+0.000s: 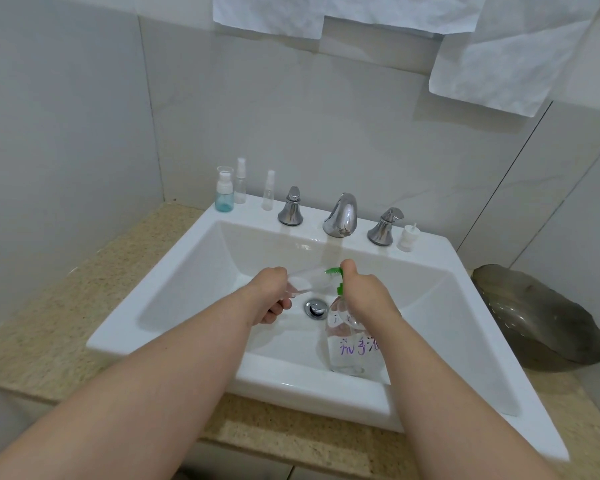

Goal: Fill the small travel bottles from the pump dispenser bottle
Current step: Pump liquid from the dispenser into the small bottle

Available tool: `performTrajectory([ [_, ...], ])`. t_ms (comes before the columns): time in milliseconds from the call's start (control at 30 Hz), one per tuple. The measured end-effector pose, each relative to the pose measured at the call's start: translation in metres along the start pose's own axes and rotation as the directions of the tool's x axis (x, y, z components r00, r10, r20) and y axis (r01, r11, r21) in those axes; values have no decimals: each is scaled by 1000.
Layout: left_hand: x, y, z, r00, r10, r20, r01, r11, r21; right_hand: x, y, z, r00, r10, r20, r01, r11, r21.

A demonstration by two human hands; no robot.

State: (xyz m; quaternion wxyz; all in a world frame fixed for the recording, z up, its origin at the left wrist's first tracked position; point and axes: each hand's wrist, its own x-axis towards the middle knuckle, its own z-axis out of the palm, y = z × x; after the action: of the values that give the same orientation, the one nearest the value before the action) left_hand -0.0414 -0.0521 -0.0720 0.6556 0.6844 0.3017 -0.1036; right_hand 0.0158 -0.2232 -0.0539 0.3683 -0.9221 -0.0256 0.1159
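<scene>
**Bathroom basin: refill in hand**

White glazed sink [149, 289] set in a speckled stone counter [49, 323], w/ grey tile behind. Left hand [269, 296] pinches a small travel bottle [305, 280] of thin clear plastic. It lies near level over the basin, its mouth toward the green pump nozzle [333, 270]. Right hand [364, 292] is wrapped round the neck of the pump dispenser bottle [347, 341], thumb up at the pump head. The dispenser's base is by the sink's near rim; can't tell if it rests there.

Travel bottle is prob. light & squashy, so it's best held gently by the body, back from the mouth. A hard squeeze could push liquid back out. The dispenser looks heavier, w/ smooth clear walls that are likely slick if soapy, so the neck is the surest hold. Its paper label w/ purple handwriting offers little grip.

On the back-left ledge stand a teal-tinted bottle [224, 197], a spray bottle [240, 185] & a slim clear bottle [268, 192]. To their right are a chrome tap [342, 216] & a loose white cap [408, 237]. A dull metal bowl [541, 317] sits on the counter at right.
</scene>
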Motion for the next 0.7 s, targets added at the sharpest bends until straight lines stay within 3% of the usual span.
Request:
performTrajectory([
  [700, 2, -1, 0, 1000, 1, -5, -1, 1000, 12, -2, 0, -2, 1000, -3, 3, 3, 1000, 5],
])
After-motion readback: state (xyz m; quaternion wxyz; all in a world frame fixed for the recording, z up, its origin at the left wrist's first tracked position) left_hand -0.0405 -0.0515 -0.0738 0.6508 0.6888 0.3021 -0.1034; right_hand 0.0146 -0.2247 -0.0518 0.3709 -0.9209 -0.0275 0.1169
